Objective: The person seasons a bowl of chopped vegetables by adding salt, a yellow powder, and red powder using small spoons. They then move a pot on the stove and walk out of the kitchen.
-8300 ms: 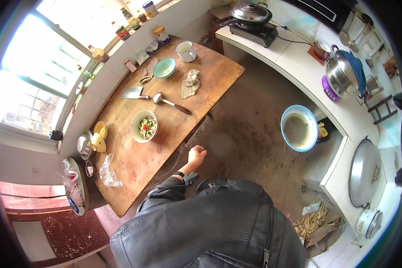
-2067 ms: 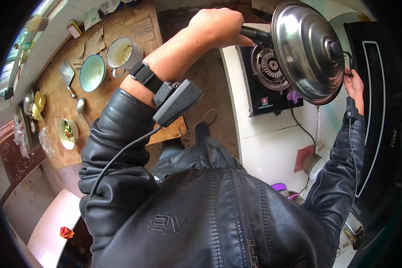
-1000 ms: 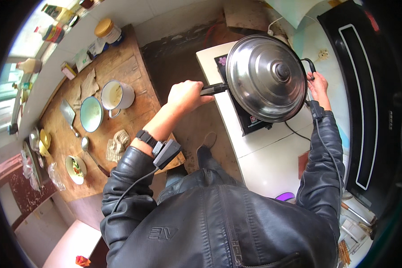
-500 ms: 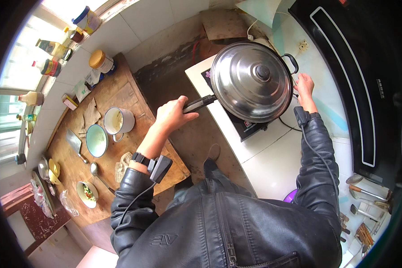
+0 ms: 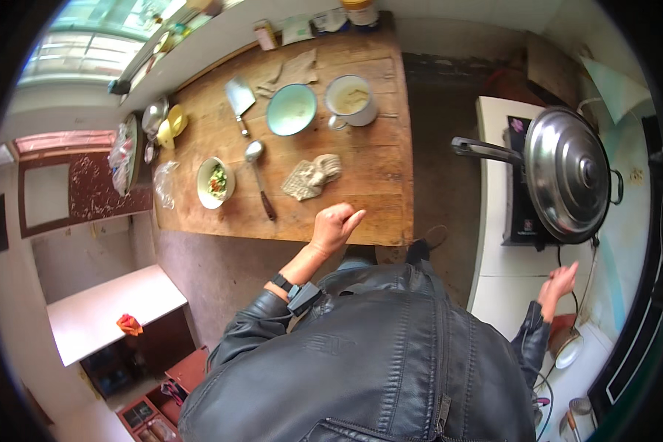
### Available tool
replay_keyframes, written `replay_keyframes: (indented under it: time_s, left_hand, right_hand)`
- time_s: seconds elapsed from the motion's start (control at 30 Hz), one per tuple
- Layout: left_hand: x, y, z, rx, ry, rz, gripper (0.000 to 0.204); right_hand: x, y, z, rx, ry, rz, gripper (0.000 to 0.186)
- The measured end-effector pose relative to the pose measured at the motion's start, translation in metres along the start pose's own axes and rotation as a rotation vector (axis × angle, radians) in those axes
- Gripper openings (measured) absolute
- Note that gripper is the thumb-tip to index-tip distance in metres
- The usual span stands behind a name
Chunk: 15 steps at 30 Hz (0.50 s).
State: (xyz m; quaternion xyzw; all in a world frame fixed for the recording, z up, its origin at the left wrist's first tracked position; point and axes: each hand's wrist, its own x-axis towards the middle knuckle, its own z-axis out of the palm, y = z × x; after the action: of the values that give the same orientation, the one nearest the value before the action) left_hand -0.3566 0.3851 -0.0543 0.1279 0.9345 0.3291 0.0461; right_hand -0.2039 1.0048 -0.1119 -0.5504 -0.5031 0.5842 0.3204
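Note:
My left hand (image 5: 334, 227) hovers at the front edge of the wooden table (image 5: 376, 173), its fingers loosely curled, thumb apart, nothing in it. Closest to it on the tabletop is a crumpled knitted cloth (image 5: 311, 177). To the right, my right hand (image 5: 558, 282) is also free, held loosely over the white counter (image 5: 493, 291). Just beyond it a long-handled wok with a domed steel lid (image 5: 567, 177) sits on a black cooktop (image 5: 518, 232). The wok's handle (image 5: 486, 149) points left, past the counter's edge, with neither hand touching it.
On the table are a ladle (image 5: 258, 177), a bowl of chopped vegetables (image 5: 216, 184), a cleaver (image 5: 239, 99), a pale green bowl (image 5: 292, 110) and an enamel mug (image 5: 351, 102). A gap of floor (image 5: 442, 191) separates table and counter. A cable hangs beside the cooktop.
My view has swung left toward the table. My left hand has come off the wok handle and moved to the table edge. My right hand has drawn back from the wok's far-side handle.

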Motion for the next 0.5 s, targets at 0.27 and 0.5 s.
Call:
replay_keyframes:
  time_s: [0.27, 0.5]
  left_hand:
    - [-0.06, -0.156, -0.035, 0.163, 0.044, -0.351, 0.056]
    - [-0.005, -0.228, -0.029, 0.18, -0.034, 0.242, 0.077]
  right_hand:
    - [-0.171, 0.085, -0.043, -0.087, -0.046, 0.29, 0.056]
    - [-0.343, 0.157, -0.075, -0.113, -0.008, 0.314, 0.081]
